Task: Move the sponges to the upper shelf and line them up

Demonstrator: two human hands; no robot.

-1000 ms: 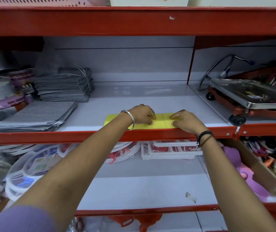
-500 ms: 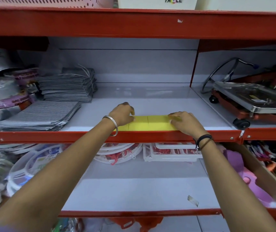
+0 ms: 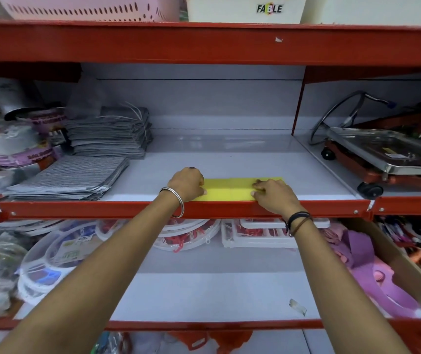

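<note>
With the flat yellow rectangular sponges (image 3: 230, 189) already lying on the white upper shelf (image 3: 230, 154), the step in hand looks to be the lining-up rather than the carrying. They lie side by side in a row along the shelf's front edge, just behind its red metal lip (image 3: 230, 208) and a little right of the shelf's middle; faint seams suggest several pieces touching end to end, though how many I cannot tell.

One hand sits at each end of the row. The left hand (image 3: 187, 183), with a silver bangle at the wrist, has its fingers curled down against the left end, pressing rather than gripping. The right hand (image 3: 274, 196), with dark cords at the wrist, lies over the right end, fingers bent and flat on top, closed on nothing that shows.

As I judge it, the next move calls for a light squeeze from both ends to close any gaps, then a nudge to square the row with the lip. Grey folded cloths (image 3: 71, 177) lie well apart toward the shelf's left edge, so there is room.
</note>
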